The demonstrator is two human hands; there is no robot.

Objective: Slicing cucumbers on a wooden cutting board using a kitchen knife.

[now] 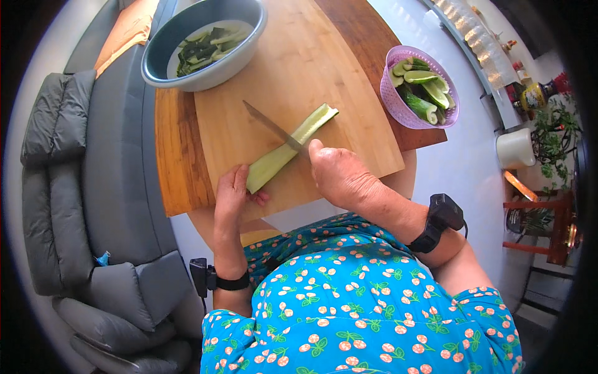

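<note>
My left hand (237,187) grips the near end of a long halved cucumber piece (275,163), thumb on top and fingertips showing beneath it. The piece slants away to the right over a wooden cutting board (336,79), pale inner side up, dark green skin along its edge. My right hand (341,175) is closed around the handle of a kitchen knife (268,122), and the handle itself is hidden. The blade crosses over the middle of the piece, its tip pointing to the far left. Whether the edge touches the flesh, I cannot tell.
A large basin (210,77) with cut green pieces stands at the far left of the board. On the right, a purple plastic basket (390,93) holds several cucumber pieces (420,77) at the edge of the wooden table (180,159). A grey sofa (121,154) stands left.
</note>
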